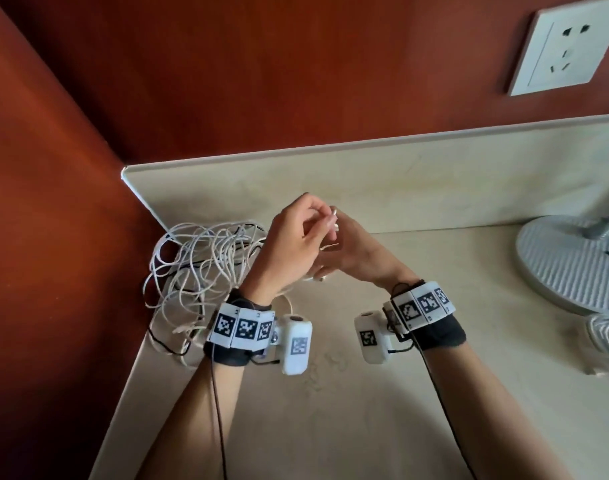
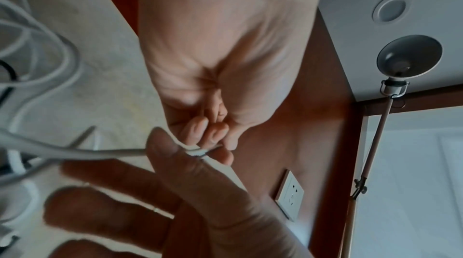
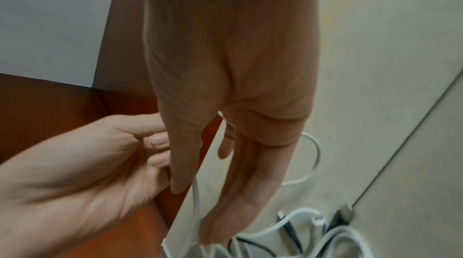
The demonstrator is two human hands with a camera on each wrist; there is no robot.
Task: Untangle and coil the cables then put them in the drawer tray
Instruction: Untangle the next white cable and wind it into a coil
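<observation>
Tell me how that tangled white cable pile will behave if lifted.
The white cable pile looks floppy: thin strands lie in loose overlapping loops. Probably light. It would likely come up as one snagged clump, since black cable threads through it.

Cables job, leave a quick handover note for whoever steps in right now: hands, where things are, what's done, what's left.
Left hand: raised above the counter, fingers curled, pinching the white cable near its end.
Right hand: against the left, thumb on the same cable, other fingers straight.
Tangled cables: loose white and black heap in the counter's left back corner, uncoiled.
Done: one cable end picked out. A white bundle lies at the right edge; unclear what it is.
Left: untangle, coil, stow. No drawer tray in view.
</observation>
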